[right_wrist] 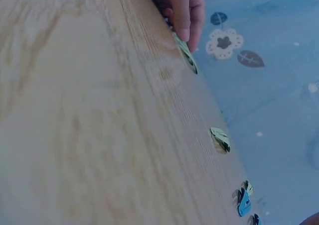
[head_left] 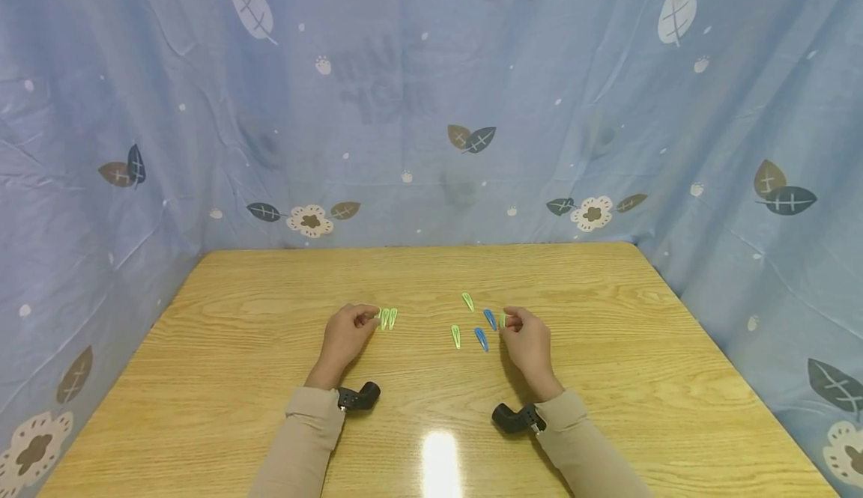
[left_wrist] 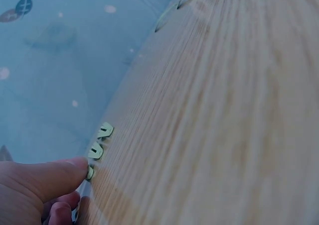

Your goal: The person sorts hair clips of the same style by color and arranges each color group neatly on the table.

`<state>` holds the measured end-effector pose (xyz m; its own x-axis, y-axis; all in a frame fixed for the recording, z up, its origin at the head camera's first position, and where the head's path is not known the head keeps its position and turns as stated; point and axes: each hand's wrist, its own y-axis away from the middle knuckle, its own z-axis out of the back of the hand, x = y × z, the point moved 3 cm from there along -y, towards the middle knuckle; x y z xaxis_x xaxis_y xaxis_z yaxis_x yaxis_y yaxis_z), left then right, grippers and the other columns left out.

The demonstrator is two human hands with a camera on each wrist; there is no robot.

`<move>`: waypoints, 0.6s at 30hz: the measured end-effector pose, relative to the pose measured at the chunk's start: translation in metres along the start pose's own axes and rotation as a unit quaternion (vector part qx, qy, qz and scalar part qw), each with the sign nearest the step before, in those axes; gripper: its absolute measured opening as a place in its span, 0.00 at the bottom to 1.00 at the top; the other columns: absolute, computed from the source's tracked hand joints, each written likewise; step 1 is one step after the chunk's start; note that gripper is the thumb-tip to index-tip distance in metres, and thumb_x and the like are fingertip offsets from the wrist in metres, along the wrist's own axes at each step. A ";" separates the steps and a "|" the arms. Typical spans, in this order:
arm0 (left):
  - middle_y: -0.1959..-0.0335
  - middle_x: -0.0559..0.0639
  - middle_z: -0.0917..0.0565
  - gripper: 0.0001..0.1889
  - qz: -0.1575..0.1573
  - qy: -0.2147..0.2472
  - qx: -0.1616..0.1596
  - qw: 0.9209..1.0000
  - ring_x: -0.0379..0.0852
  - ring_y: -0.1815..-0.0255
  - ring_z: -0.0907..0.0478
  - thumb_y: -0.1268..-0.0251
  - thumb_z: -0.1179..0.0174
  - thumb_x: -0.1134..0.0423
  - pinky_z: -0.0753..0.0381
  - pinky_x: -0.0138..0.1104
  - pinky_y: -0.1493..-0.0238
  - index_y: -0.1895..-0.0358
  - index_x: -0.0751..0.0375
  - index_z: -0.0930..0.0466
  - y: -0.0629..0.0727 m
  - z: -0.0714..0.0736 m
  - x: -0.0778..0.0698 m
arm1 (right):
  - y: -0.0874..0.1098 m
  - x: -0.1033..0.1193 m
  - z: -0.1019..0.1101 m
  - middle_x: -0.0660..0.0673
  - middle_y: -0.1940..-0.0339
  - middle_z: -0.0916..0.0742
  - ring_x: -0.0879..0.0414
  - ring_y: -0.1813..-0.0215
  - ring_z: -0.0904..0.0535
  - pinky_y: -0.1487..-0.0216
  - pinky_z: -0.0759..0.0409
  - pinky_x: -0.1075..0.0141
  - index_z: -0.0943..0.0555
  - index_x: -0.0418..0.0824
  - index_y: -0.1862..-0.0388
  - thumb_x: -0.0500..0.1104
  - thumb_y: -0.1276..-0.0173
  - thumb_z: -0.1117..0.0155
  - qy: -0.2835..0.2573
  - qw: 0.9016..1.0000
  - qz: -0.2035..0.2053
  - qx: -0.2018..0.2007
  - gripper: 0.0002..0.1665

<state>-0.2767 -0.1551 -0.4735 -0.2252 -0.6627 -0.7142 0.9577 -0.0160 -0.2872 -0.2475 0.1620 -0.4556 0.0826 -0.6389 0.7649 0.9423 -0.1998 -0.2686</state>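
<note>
Just right of far blue clip, holds green clip pinched in right hand, well right of green row laid lengthwise near-to-far, leftmost clip pinched in nearer left hand.

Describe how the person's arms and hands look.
The left sleeve and right sleeve are long and plain beige. At the wrists sit a left black mount and a right black mount, each with a bent, tubular end. Both hands are gloveless.

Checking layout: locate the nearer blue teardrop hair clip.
Head view, right of centre: that clip lies in front of the other blue clip, right of a green teardrop clip.
</note>
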 end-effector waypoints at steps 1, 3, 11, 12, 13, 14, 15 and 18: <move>0.73 0.48 0.24 0.11 -0.001 0.000 -0.001 1.000 0.43 0.73 0.30 0.42 0.33 0.64 0.30 0.35 0.70 0.56 0.64 0.14 0.000 0.000 0.000 | 0.000 0.000 0.000 0.39 0.67 0.15 0.48 0.64 0.18 0.66 0.22 0.62 0.18 0.28 0.52 0.27 0.43 0.38 -0.008 1.000 -0.006 0.003 0.17; 0.73 0.49 0.24 0.11 0.001 0.003 -0.001 1.000 0.43 0.73 0.30 0.41 0.33 0.64 0.30 0.35 0.70 0.56 0.64 0.14 0.000 0.000 -0.001 | -0.001 0.000 0.000 0.39 0.66 0.15 0.48 0.63 0.18 0.65 0.22 0.63 0.18 0.29 0.52 0.28 0.42 0.36 -0.024 0.999 -0.022 0.010 0.17; 0.73 0.49 0.24 0.11 0.004 0.001 0.000 1.000 0.43 0.73 0.30 0.41 0.33 0.64 0.30 0.35 0.70 0.56 0.63 0.14 0.000 0.001 -0.001 | -0.002 0.003 -0.002 0.37 0.60 0.16 0.51 0.60 0.20 0.67 0.25 0.71 0.19 0.31 0.49 0.29 0.41 0.34 -0.131 0.987 -0.071 0.055 0.19; 0.73 0.49 0.24 0.11 0.004 0.000 0.001 1.000 0.43 0.73 0.30 0.41 0.33 0.64 0.30 0.35 0.69 0.56 0.63 0.14 0.000 0.001 -0.001 | -0.001 0.004 -0.002 0.37 0.59 0.16 0.52 0.60 0.21 0.67 0.25 0.72 0.19 0.31 0.48 0.29 0.41 0.35 -0.147 0.984 -0.073 0.062 0.19; 0.73 0.49 0.24 0.11 0.004 0.000 0.001 1.000 0.43 0.73 0.30 0.42 0.33 0.64 0.30 0.35 0.70 0.56 0.63 0.14 0.000 0.001 -0.001 | 0.000 0.005 -0.003 0.37 0.58 0.17 0.52 0.60 0.21 0.66 0.24 0.72 0.20 0.30 0.48 0.28 0.41 0.35 -0.160 0.982 -0.075 0.069 0.20; 0.73 0.50 0.24 0.11 0.004 0.002 0.001 1.000 0.44 0.73 0.30 0.42 0.33 0.64 0.30 0.35 0.69 0.56 0.63 0.14 0.000 0.001 -0.001 | 0.001 0.007 -0.003 0.37 0.58 0.17 0.53 0.60 0.21 0.65 0.24 0.73 0.20 0.30 0.48 0.28 0.40 0.35 -0.169 0.980 -0.074 0.075 0.20; 0.73 0.50 0.24 0.11 0.005 0.003 0.002 1.000 0.44 0.73 0.30 0.42 0.33 0.65 0.30 0.35 0.69 0.56 0.63 0.14 0.000 0.001 -0.001 | 0.002 0.009 -0.003 0.36 0.58 0.17 0.53 0.59 0.21 0.64 0.24 0.73 0.21 0.29 0.48 0.28 0.40 0.36 -0.179 0.978 -0.073 0.080 0.20; 0.73 0.49 0.24 0.11 0.007 0.004 0.002 1.000 0.43 0.73 0.31 0.41 0.33 0.64 0.31 0.35 0.69 0.56 0.63 0.14 -0.001 0.001 -0.001 | 0.005 0.014 -0.005 0.37 0.57 0.18 0.53 0.59 0.21 0.63 0.24 0.73 0.21 0.29 0.48 0.28 0.40 0.36 -0.191 0.975 -0.066 0.097 0.19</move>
<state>-0.2771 -0.1554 -0.4725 -0.2135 -0.6574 -0.7227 0.9614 -0.0099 -0.2750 -0.2437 0.1485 -0.4491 0.0366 -0.2873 0.9571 0.9933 -0.0943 -0.0663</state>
